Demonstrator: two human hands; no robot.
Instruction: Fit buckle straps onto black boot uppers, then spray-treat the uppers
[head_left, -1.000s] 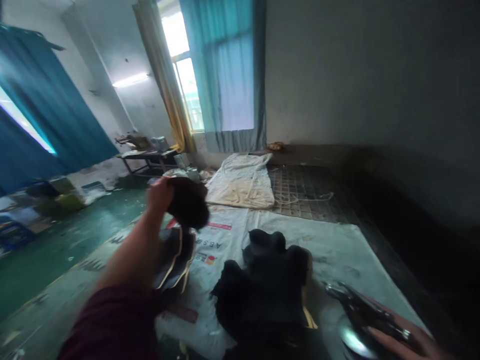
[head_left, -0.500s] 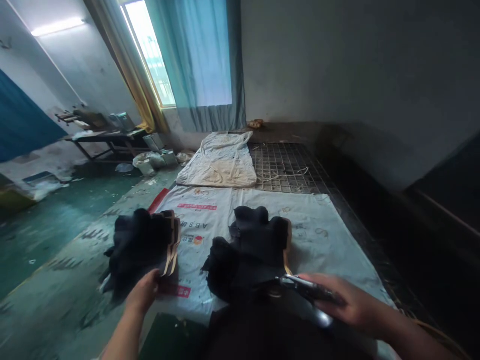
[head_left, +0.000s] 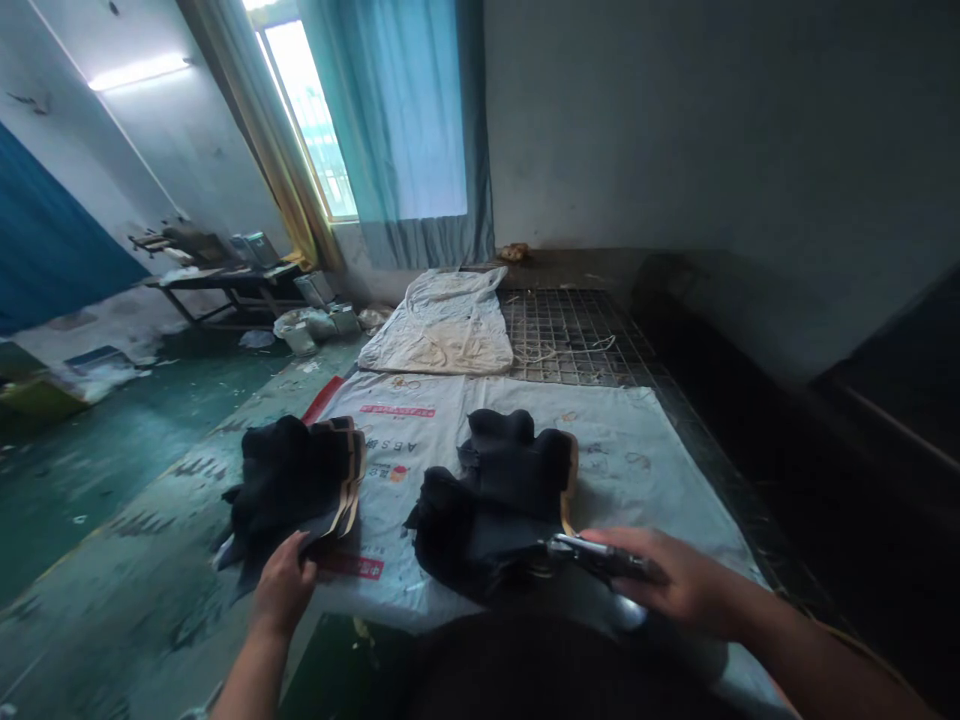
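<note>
My left hand (head_left: 285, 585) is closed with thumb and fingers on the lower corner of a stack of black fabric pieces (head_left: 289, 480), glove-like in outline with tan edging along the right side. A second such black stack (head_left: 502, 480) lies to the right on the white sheet. My right hand (head_left: 679, 580) grips a pliers-like metal tool (head_left: 600, 555) with silver jaws and dark handles. Its jaws reach the near right corner of the second stack. Whether they are closed on the fabric, I cannot tell.
A printed white sack sheet (head_left: 637, 430) covers the near part of a metal mesh bench (head_left: 562, 325). A folded pale sack (head_left: 442, 330) lies farther back. To the left are the green floor (head_left: 187, 400) and a table with equipment (head_left: 225, 275).
The camera view has shifted slightly. My left hand and its stack appear a little higher and farther right. My right hand and the tool appear slightly farther left and up.
</note>
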